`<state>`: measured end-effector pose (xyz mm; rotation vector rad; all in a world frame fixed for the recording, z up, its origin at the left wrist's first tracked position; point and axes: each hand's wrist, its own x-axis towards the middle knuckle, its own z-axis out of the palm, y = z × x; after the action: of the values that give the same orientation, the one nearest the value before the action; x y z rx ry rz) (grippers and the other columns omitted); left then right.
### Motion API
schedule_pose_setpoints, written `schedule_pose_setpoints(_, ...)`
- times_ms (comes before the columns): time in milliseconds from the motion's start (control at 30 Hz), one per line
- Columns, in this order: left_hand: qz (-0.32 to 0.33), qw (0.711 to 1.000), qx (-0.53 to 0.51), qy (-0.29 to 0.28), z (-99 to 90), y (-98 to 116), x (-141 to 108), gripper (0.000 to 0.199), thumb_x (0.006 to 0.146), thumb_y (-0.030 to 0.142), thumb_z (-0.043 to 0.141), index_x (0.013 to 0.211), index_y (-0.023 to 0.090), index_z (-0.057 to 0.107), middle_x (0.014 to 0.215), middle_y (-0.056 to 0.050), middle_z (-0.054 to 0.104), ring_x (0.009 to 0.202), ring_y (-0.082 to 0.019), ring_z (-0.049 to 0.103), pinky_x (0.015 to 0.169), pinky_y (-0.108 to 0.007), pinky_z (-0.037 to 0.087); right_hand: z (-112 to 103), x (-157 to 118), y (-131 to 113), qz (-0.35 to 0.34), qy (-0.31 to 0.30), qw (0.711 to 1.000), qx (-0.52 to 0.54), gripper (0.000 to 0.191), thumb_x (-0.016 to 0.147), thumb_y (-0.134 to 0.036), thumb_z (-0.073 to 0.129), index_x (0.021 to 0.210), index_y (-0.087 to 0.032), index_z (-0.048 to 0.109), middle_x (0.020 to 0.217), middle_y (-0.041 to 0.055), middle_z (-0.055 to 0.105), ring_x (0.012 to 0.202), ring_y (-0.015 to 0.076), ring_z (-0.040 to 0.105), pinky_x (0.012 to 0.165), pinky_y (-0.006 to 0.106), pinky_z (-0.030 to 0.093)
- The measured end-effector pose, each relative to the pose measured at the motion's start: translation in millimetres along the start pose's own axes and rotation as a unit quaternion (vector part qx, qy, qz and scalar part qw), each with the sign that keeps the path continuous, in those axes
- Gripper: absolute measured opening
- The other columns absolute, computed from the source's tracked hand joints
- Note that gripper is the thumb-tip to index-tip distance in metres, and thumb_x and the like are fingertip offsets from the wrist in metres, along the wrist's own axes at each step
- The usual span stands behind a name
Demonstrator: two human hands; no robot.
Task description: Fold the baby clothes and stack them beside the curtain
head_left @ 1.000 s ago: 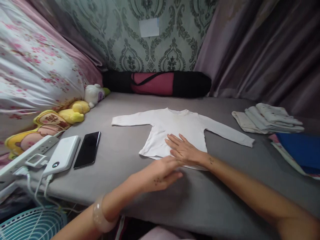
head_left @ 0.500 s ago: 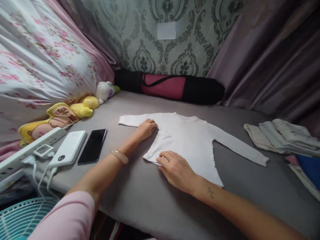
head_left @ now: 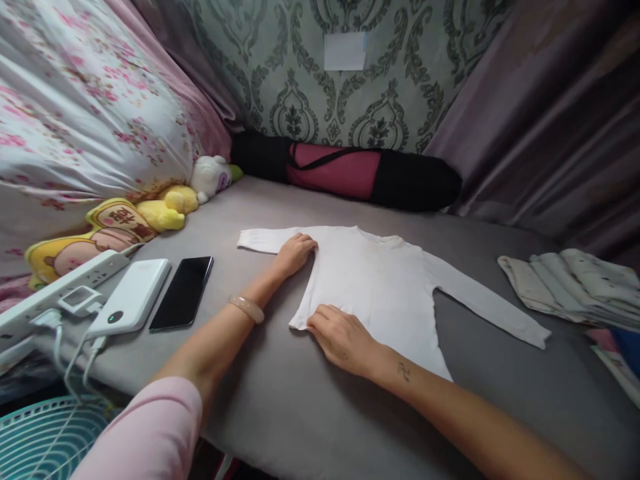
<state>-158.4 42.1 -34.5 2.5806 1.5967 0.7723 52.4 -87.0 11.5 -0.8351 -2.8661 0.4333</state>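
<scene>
A small white long-sleeved shirt lies spread on the grey sheet, its neckline toward the wall and both sleeves stretched out sideways. My left hand is closed on the shirt near the left armpit, with its fingertips on the cloth. Down at the lower left corner, my right hand pinches the hem between thumb and fingers. The fingertips of both hands are partly hidden by the hands themselves.
To the left lie a black phone, a white power bank and a power strip with cables. Plush toys line the left side. A black and red long bag rests by the wall. Folded clothes sit at right.
My right hand has moved slightly left and closed on the shirt's lower left hem. The shirt's left side looks straighter. The view has shifted a little.
</scene>
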Motion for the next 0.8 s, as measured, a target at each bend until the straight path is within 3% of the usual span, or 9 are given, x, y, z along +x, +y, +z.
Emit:
schedule_pose_setpoints(133, -0.027, 0.998, -0.058, 0.020, 8.3, -6, -1, 0.029, 0.092, 0.016, 0.040, 0.100, 0.018, 0.068, 0.099, -0.008, 0.067, 0.093, -0.020, 0.056, 0.087, -0.033, 0.046, -14, 11, 23, -0.039, -0.049, 0.989, 0.135, 0.026, 0.098, -0.030, 0.042, 0.091, -0.018, 0.064, 0.090, 0.0033, 0.064, 0.080, 0.0145, 0.058, 0.072, 0.025, 0.044)
schedule_pose_setpoints(200, -0.036, 0.997, -0.070, 0.026, 11.3, -8, -2, 0.028, 0.092, 0.017, 0.041, 0.100, 0.017, 0.068, 0.099, -0.008, 0.067, 0.093, -0.020, 0.056, 0.088, -0.034, 0.045, -18, 26, 47, -0.013, -0.030, 0.988, 0.154, 0.034, 0.099, -0.032, 0.035, 0.091, -0.018, 0.065, 0.087, 0.0028, 0.066, 0.079, 0.0151, 0.060, 0.074, 0.026, 0.045)
schedule_pose_setpoints(233, -0.040, 0.996, -0.075, 0.026, 12.4, -8, -2, 0.028, 0.092, 0.017, 0.042, 0.100, 0.017, 0.069, 0.099, -0.008, 0.067, 0.093, -0.020, 0.057, 0.088, -0.034, 0.045, -18, 35, 62, 0.024, 0.012, 0.990, 0.140, 0.037, 0.100, -0.031, 0.031, 0.095, -0.017, 0.065, 0.090, 0.0045, 0.067, 0.083, 0.0167, 0.060, 0.078, 0.028, 0.045)
schedule_pose_setpoints(300, -0.045, 0.995, -0.081, 0.027, 13.8, -9, -3, 0.027, 0.091, 0.017, 0.043, 0.100, 0.017, 0.069, 0.099, -0.008, 0.068, 0.093, -0.021, 0.057, 0.088, -0.035, 0.045, -16, 55, 93, 0.103, 0.123, 0.984, 0.074, 0.039, 0.099, -0.030, 0.027, 0.115, -0.016, 0.061, 0.113, 0.0105, 0.064, 0.106, 0.0216, 0.057, 0.094, 0.034, 0.041)
schedule_pose_setpoints(333, -0.046, 0.995, -0.082, 0.028, 14.3, -9, -3, 0.027, 0.091, 0.016, 0.043, 0.100, 0.017, 0.069, 0.098, -0.008, 0.068, 0.093, -0.020, 0.057, 0.088, -0.035, 0.045, -13, 64, 107, 0.132, 0.146, 0.980, 0.037, 0.041, 0.099, -0.030, 0.028, 0.126, -0.015, 0.054, 0.126, 0.0134, 0.059, 0.118, 0.0238, 0.051, 0.101, 0.038, 0.037)
schedule_pose_setpoints(433, -0.048, 0.995, -0.082, 0.032, 14.8, -9, -2, 0.027, 0.091, 0.016, 0.043, 0.100, 0.018, 0.069, 0.098, -0.008, 0.068, 0.092, -0.020, 0.057, 0.087, -0.034, 0.045, -4, 82, 136, 0.171, 0.108, 0.979, -0.037, 0.054, 0.097, -0.032, 0.027, 0.145, -0.010, 0.033, 0.152, 0.0155, 0.033, 0.141, 0.0257, 0.025, 0.114, 0.045, 0.019)
schedule_pose_setpoints(567, -0.056, 0.994, -0.086, 0.036, 14.8, -9, -1, 0.028, 0.091, 0.016, 0.042, 0.101, 0.016, 0.068, 0.098, -0.009, 0.068, 0.091, -0.021, 0.057, 0.087, -0.034, 0.045, 3, 84, 140, 0.174, 0.030, 0.983, -0.053, 0.060, 0.098, -0.038, 0.020, 0.148, -0.006, 0.026, 0.157, 0.0144, 0.021, 0.145, 0.0251, 0.015, 0.117, 0.047, 0.009)
schedule_pose_setpoints(800, -0.080, 0.990, -0.109, 0.027, 12.2, -10, 0, 0.028, 0.087, 0.009, 0.042, 0.096, 0.015, 0.068, 0.096, -0.009, 0.068, 0.090, -0.020, 0.057, 0.087, -0.034, 0.045, 7, 70, 112, 0.111, -0.006, 0.991, -0.078, 0.064, 0.098, -0.041, 0.019, 0.150, -0.005, 0.020, 0.158, 0.0126, 0.014, 0.146, 0.0242, 0.010, 0.118, 0.047, 0.006)
